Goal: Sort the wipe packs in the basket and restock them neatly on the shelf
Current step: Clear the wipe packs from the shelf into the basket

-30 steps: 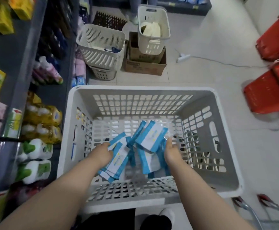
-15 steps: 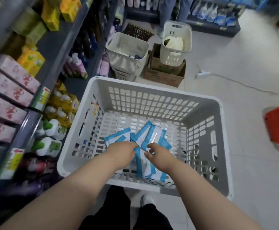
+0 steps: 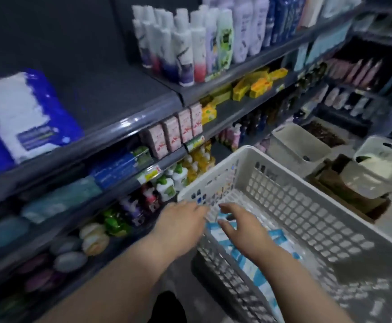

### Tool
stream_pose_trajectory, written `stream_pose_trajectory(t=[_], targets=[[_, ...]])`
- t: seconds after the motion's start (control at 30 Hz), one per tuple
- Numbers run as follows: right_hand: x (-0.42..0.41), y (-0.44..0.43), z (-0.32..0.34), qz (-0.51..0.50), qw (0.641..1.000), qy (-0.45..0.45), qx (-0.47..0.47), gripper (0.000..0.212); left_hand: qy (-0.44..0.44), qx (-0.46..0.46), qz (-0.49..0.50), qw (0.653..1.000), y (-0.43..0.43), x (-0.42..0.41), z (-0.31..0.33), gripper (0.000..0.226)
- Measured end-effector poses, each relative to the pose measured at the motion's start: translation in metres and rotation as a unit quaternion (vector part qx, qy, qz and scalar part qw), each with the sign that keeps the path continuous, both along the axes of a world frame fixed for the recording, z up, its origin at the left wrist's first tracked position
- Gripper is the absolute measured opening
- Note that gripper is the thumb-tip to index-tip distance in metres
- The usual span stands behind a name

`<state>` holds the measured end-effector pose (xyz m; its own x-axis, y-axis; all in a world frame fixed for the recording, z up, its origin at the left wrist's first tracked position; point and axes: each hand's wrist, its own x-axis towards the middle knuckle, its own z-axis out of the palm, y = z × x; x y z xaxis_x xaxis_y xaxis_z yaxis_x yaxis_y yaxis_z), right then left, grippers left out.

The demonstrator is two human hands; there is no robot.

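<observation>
Subject stands at a dark shop shelf [image 3: 120, 127] with a pale slotted basket [image 3: 307, 215] in front, on its right side. The view is smeared by motion and fine detail is poor.

Wipe packs [image 3: 251, 276]: blue and white, lying loose on the basket floor, heaped against the near-left wall. They overlap at odd angles and are not squared up. No pack can be made out outside the basket.

Right hand [image 3: 244, 231]: inside the basket, palm down, fingers [image 3: 225, 226] spread and fairly straight, thumb out towards the basket's left wall. The grip is released. The hand hovers directly over the heap, and packs show on both sides of the wrist. Whether the palm touches them I cannot tell.

Left hand [image 3: 181, 220]: at the basket's near-left corner, over the rim, its blurred fingertips reaching to the slotted wall. Only the back of the hand shows, so I cannot tell whether it grasps anything. One pack edge lies just beside it, between the two hands.

Around the basket:
- Left, upper board: a large blue and white bag [image 3: 22, 117].
- Left, same height as the rim: pink boxes [image 3: 174, 134], with green-topped bottles [image 3: 169, 183] under them.
- Above and beyond: tall white bottles [image 3: 183, 43] and yellow boxes [image 3: 255, 85].
- Behind the far rim, on the floor: a second basket [image 3: 300, 145] and a cardboard box [image 3: 344, 190].
</observation>
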<state>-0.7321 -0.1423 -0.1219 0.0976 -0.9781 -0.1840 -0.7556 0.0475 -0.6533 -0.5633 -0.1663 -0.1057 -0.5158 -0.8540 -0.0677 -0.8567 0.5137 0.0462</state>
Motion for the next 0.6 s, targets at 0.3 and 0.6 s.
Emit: stream_pose_trajectory(t=[0.3,0.6], targets=[[0.144,-0.083,0.081,0.259,0.956,0.013,-0.136,0.045,0.05,-0.094,0.229,0.968,-0.006,0.163,0.056,0.044],[0.304,-0.162,0.117,0.371,0.904,0.003,-0.212,0.045,0.061,-0.125,0.33,0.934,-0.034,0.322,0.091,0.047]])
